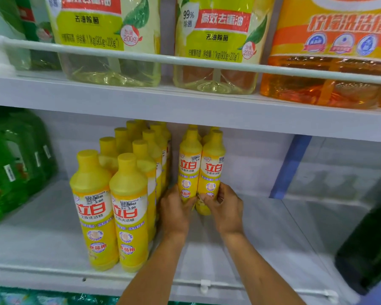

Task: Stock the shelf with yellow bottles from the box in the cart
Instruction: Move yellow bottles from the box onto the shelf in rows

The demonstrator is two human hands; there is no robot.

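two hands (176,208), three green jugs (20,159)

Bright even light, soft overall blur, wide-angle bending at edges, dim shadow under upper shelf (185,111).

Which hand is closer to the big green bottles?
Left. The left hand grips a yellow bottle mid-shelf, on the side toward the big green bottles at the shelf's left end. The right hand holds the neighbouring yellow bottle, farther away.
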